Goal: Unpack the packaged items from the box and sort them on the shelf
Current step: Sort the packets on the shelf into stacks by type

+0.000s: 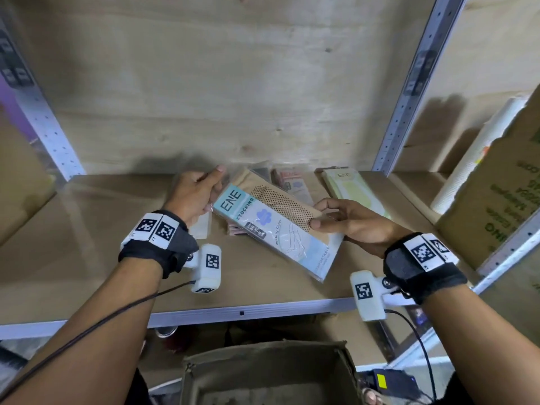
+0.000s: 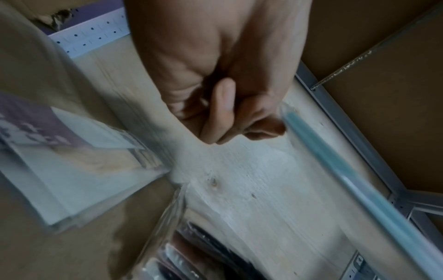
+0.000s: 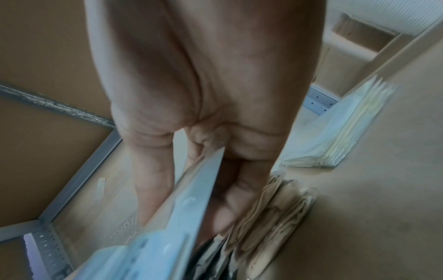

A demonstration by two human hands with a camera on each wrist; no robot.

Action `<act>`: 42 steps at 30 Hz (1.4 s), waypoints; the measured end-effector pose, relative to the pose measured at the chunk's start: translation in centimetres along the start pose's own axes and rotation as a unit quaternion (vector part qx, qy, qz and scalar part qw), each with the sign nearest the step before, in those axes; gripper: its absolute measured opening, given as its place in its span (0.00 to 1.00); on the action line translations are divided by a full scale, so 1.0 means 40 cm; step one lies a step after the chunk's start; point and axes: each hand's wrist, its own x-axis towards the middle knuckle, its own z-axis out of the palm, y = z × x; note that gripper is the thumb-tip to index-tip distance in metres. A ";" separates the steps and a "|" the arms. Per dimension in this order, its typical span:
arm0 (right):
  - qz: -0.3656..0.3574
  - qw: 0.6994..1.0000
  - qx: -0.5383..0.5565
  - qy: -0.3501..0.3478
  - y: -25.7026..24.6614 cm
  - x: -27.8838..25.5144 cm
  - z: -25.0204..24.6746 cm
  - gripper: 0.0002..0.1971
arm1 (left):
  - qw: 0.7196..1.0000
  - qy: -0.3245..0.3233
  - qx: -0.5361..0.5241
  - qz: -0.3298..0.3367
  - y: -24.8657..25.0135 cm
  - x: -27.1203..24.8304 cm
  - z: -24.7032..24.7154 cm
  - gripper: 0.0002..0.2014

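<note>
Cardboard box (image 1: pixel 263 372) sits open at the bottom, below the shelf (image 1: pixel 87 273). Both forearms reach over the shelf's front edge. Right hand (image 1: pixel 350 222) pinches the stocking packet (image 1: pixel 277 229) (blue card, tan mesh) by its right edge, tilted above a pile. Left hand (image 1: pixel 195 197) curls around the packet's upper left corner. Bare board lies left; a green packet (image 1: pixel 350 188) rests right.

A plywood back panel (image 1: pixel 222 83) stands behind grey perforated metal uprights (image 1: pixel 420 80); a roll of white paper (image 1: pixel 479 153) leans in the neighbouring bay.
</note>
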 end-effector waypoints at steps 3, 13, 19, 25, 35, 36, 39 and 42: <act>-0.012 1.000 0.003 -0.007 0.006 -0.002 0.014 0.17 | 0.998 -0.028 -0.049 -0.042 -0.005 -0.008 -0.011 0.19; -0.029 0.999 0.010 -0.011 0.001 0.004 0.062 0.18 | 0.939 -0.189 -0.267 -0.109 -0.036 0.004 -0.049 0.17; -0.037 0.999 0.027 -0.023 -0.005 0.002 0.076 0.18 | 0.942 -0.215 -0.222 -0.126 -0.043 0.007 -0.067 0.26; -0.024 0.997 0.068 -0.019 -0.013 0.001 0.093 0.17 | 0.897 -0.078 -0.384 -0.206 -0.031 0.020 -0.082 0.32; -0.015 0.984 0.147 0.102 -0.065 0.118 0.194 0.13 | 0.950 -0.106 -0.228 -0.185 -0.048 -0.005 -0.093 0.27; -0.025 0.982 0.155 0.107 -0.076 0.136 0.211 0.11 | 0.954 -0.122 -0.209 -0.175 -0.043 -0.008 -0.091 0.25; -0.044 0.978 0.167 0.116 -0.108 0.186 0.267 0.07 | 0.963 -0.160 -0.165 -0.140 -0.028 -0.020 -0.092 0.14; -0.034 0.979 0.149 0.132 -0.126 0.234 0.315 0.11 | 0.972 -0.137 -0.151 -0.120 -0.023 -0.029 -0.105 0.09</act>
